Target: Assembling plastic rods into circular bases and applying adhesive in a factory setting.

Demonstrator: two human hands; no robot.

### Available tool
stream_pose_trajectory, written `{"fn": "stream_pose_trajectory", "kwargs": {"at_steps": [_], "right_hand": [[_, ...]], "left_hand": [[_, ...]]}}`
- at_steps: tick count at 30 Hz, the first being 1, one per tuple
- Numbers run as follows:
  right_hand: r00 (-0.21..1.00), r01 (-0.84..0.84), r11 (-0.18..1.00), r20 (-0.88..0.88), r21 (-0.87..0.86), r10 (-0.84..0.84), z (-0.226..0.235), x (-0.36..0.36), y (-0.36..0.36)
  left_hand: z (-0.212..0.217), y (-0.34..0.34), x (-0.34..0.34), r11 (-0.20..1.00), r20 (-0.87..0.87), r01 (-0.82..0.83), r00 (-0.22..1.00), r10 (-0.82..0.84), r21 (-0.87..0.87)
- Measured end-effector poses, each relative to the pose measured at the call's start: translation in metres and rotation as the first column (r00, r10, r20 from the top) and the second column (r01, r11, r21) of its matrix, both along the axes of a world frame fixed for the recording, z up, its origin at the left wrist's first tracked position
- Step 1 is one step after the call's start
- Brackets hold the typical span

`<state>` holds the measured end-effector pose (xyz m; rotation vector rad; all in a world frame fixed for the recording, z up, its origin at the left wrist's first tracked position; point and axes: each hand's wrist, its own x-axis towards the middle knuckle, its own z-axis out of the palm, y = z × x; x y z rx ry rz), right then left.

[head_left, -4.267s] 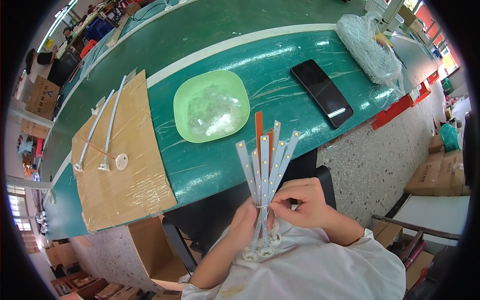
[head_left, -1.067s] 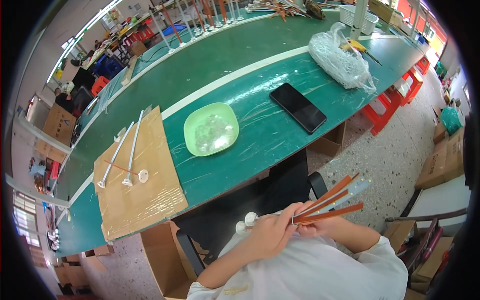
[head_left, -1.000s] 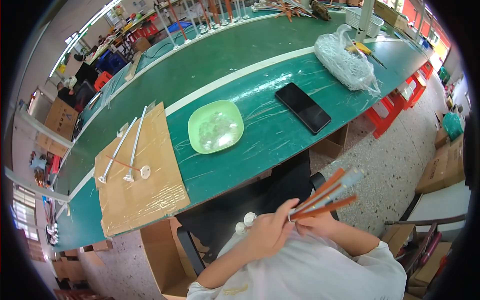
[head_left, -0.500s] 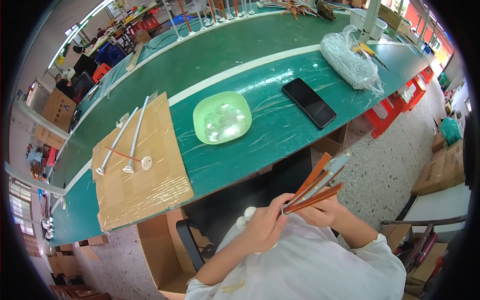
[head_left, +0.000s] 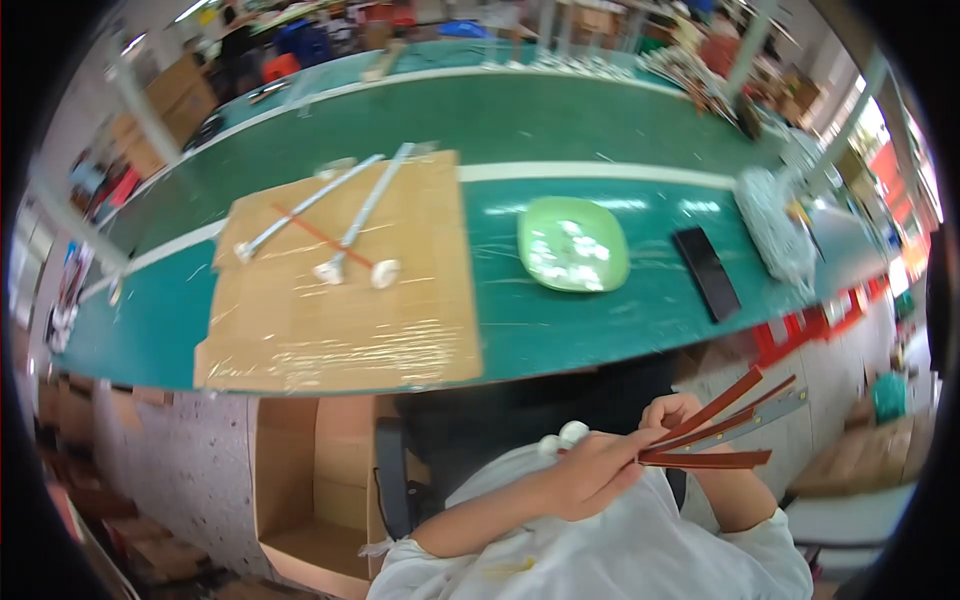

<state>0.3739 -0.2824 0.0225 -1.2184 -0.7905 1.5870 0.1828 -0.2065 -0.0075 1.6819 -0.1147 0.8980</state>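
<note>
My left hand [head_left: 598, 472] is closed around a bundle of long flat strips [head_left: 715, 425], some brown-orange and one grey with small dots along it. The strips fan out to the right beyond my fist. White round knobs [head_left: 562, 438] stick out on the other side of that hand. Just behind the bundle, my right hand [head_left: 672, 410] has its fingers curled close to the strips; what it grips is hidden. Both hands are over my lap, below the table's near edge.
On the green table [head_left: 560, 345] lies a cardboard sheet [head_left: 430, 330] with two pale rods [head_left: 375, 205] and a brown rod [head_left: 318, 232], all with white round ends. Rightward come a green bowl [head_left: 527, 255], a black phone [head_left: 707, 275] and a plastic bag [head_left: 775, 225]. An open carton [head_left: 340, 450] stands below.
The view has swung left, so the table things sit farther right. The held strips have tipped from slanting upward to lying flatter, pointing right. My left hand keeps its hold.
</note>
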Motion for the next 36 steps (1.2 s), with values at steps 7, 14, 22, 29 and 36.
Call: {"fn": "stream_pose_trajectory", "kwargs": {"at_steps": [7,14,22,29,36], "right_hand": [[0.896,-0.284,0.896,0.428,0.343,0.120,0.083,-0.106,0.127],[0.549,-0.791,0.303,0.835,0.531,-0.032,0.051,-0.270,0.246],[0.456,-0.864,0.168,0.878,0.476,-0.146,-0.022,-0.351,0.288],[0.324,-0.938,0.091,0.940,0.333,-0.108,-0.021,-0.360,0.298],[0.281,-0.954,0.086,0.957,0.287,-0.071,-0.016,-0.364,0.305]], "left_hand": [[0.055,0.044,-0.124,0.823,0.105,-0.072,0.982,0.157,-0.563],[0.069,0.041,-0.333,0.465,0.430,-0.600,0.213,0.877,-0.651],[-0.038,0.013,-0.496,-0.446,-0.020,-0.395,-0.730,0.683,-0.803],[-0.284,0.081,-0.471,-0.731,-0.462,-0.606,-0.575,0.675,-0.314],[-0.422,0.148,-0.407,-0.504,-0.728,-0.833,-0.196,0.657,-0.230]]}}
